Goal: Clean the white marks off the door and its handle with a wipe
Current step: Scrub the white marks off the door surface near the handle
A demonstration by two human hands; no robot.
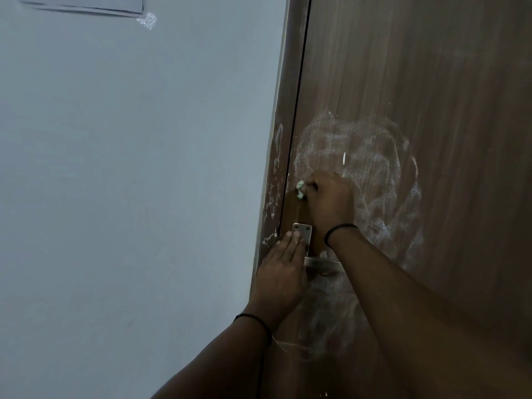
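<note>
A brown wooden door (431, 82) fills the right side, smeared with white marks (374, 168) in a wide swirl above and beside the handle. My right hand (331, 200) presses a crumpled pale wipe (300, 190) against the door near its left edge, just above the metal handle plate (302, 233). My left hand (283, 272) lies flat with fingers extended over the lower part of the plate and the door edge. The silver lever handle (322, 264) shows between my two wrists. More faint white smears (325, 312) lie below the handle.
The brown door frame (273, 182) left of the door carries white streaks too. A pale grey wall (129, 182) takes up the left half, with a switch plate (86, 4) at the top and a small white smudge (147, 21) under its corner.
</note>
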